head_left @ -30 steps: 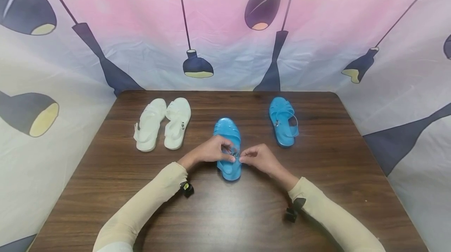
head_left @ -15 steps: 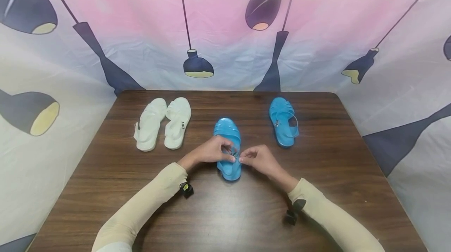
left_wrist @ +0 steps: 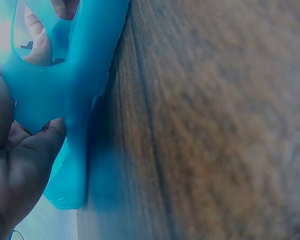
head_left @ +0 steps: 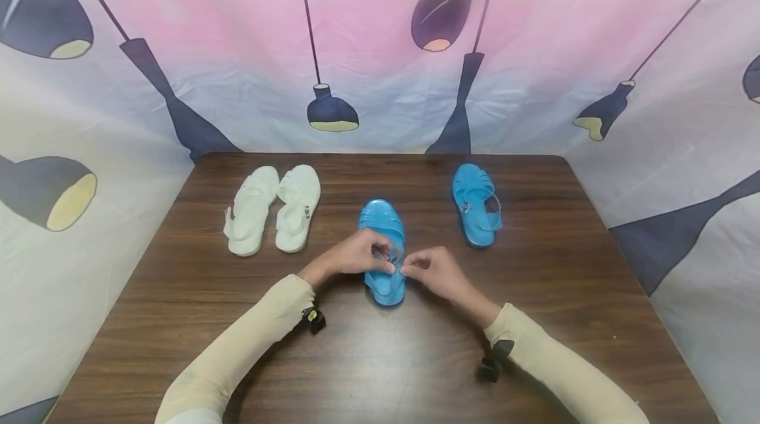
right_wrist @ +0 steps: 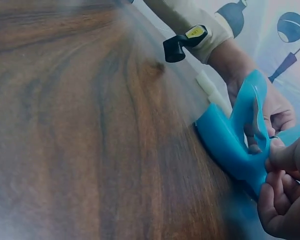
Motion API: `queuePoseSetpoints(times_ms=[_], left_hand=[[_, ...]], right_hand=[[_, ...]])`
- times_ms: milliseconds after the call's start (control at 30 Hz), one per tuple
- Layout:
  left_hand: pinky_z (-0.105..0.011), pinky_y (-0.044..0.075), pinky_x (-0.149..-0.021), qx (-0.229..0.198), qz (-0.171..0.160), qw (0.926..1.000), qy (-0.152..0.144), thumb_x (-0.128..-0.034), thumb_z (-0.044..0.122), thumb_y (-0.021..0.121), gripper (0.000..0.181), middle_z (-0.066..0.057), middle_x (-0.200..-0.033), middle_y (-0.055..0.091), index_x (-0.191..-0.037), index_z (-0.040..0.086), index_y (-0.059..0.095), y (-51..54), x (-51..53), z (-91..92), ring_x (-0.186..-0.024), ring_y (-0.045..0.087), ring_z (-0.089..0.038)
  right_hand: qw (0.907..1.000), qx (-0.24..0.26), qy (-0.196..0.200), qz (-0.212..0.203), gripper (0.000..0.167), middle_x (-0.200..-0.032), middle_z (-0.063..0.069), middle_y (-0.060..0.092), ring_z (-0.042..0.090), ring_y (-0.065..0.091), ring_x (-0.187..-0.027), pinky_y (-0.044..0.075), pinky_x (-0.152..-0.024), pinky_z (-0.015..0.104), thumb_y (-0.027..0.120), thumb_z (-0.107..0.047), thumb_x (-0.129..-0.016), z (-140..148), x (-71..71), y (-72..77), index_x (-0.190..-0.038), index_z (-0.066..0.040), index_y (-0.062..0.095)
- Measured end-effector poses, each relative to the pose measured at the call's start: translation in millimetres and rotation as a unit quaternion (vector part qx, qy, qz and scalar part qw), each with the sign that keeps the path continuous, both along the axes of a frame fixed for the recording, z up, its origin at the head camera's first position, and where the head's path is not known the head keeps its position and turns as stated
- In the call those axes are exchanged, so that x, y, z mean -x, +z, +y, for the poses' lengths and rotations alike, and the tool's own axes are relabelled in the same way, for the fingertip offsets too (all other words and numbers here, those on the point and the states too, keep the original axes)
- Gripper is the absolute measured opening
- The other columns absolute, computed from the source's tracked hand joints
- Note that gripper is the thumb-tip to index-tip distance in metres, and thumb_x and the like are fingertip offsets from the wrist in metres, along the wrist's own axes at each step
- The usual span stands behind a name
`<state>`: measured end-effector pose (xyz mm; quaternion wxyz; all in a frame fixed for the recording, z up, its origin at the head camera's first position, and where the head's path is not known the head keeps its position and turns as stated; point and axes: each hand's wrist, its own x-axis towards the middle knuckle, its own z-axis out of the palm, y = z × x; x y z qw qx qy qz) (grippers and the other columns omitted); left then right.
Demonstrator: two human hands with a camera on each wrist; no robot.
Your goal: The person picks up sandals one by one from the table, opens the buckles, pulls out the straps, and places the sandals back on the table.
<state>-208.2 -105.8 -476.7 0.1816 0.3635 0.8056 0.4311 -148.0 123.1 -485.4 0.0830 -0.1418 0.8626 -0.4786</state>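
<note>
A blue jelly sandal (head_left: 380, 216) stands upright in the middle of the table, toe pointing away from me. From the left my left hand (head_left: 359, 252) reaches over it, thumb and forefinger pinching the sandal's strap near a small metal buckle (head_left: 394, 260). At the sandal's right side my right hand (head_left: 438, 271) pinches the strap by that buckle with thumb and fingertips. The heel strap (right_wrist: 256, 92) rises in a loop in the right wrist view. Fingers partly hide the buckle, so how the strap runs through it cannot be made out.
Another blue sandal (head_left: 477, 213) lies at the back right of the wooden table (head_left: 380, 364). Two white sandals, one on the left (head_left: 249, 216) and one on the right (head_left: 299, 213), lie side by side at the back left. Patterned cloth (head_left: 380, 35) hangs behind the table.
Both hands stay at the sandal's strap with only slight finger movement. The right hand sits marginally lower. The sandals have not moved on the table.
</note>
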Motion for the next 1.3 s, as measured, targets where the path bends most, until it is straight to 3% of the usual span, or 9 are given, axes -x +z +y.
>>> queuePoseSetpoints(times_ms=[500, 700, 900, 1167, 1300], left_hand=[[-0.028, 0.059, -0.078, -0.025, -0.025, 0.9994, -0.004, -0.0857, 0.013, 0.084, 0.018, -0.001, -0.088, 0.074, -0.099, 0.004, 0.076, -4.9, -0.3, 1.9, -0.082, 0.069, -0.009], [-0.028, 0.059, -0.078, -0.025, -0.020, 0.9995, -0.002, -0.0857, 0.013, 0.084, 0.018, -0.001, -0.087, 0.073, -0.099, 0.003, 0.075, -4.2, -0.8, 1.3, -0.082, 0.069, -0.010], [-0.028, 0.059, -0.078, -0.018, -0.004, 0.9998, -0.005, -0.0864, 0.015, 0.084, 0.015, 0.003, -0.080, 0.068, -0.091, 0.007, 0.072, -3.5, -0.8, -0.4, -0.080, 0.067, -0.009], [-0.028, 0.059, -0.079, -0.019, -0.011, 0.9998, 0.003, -0.0868, 0.017, 0.084, 0.019, 0.002, -0.087, 0.073, -0.100, 0.006, 0.076, -1.8, -2.6, -0.4, -0.083, 0.070, -0.009], [-0.028, 0.059, -0.077, -0.014, -0.013, 0.9997, 0.012, -0.0869, 0.017, 0.083, 0.019, 0.001, -0.086, 0.073, -0.100, 0.005, 0.076, -0.8, -3.2, -0.2, -0.081, 0.069, -0.010]], right_hand=[[0.9989, -0.032, -0.022, 0.025, 0.009, -0.095, -0.005, 0.077, 0.014, 0.070, -0.093, 0.058, -0.088, 0.042, 0.075, -0.021, -0.095, 2, 0.0, -2.8, -0.099, -0.014, 0.080], [0.9989, -0.037, -0.014, 0.024, 0.017, -0.085, -0.009, 0.075, 0.009, 0.067, -0.075, 0.057, -0.067, 0.031, 0.081, -0.034, -0.088, 3, -2.7, 2.9, -0.093, -0.017, 0.081], [0.9996, -0.027, -0.011, -0.002, 0.017, -0.081, -0.005, 0.074, 0.011, 0.065, -0.066, 0.056, -0.058, 0.030, 0.081, -0.030, -0.088, 1, -0.9, 8.4, -0.092, -0.013, 0.080], [0.9991, -0.039, -0.011, 0.010, 0.011, -0.087, -0.004, 0.073, 0.010, 0.063, -0.078, 0.056, -0.072, 0.030, 0.078, -0.021, -0.092, -4, -1.9, 7.3, -0.097, -0.011, 0.077], [0.9995, -0.028, -0.015, -0.006, 0.008, -0.087, -0.004, 0.072, 0.013, 0.063, -0.078, 0.056, -0.074, 0.032, 0.076, -0.018, -0.094, -6, -4.3, 7.1, -0.098, -0.011, 0.076]])
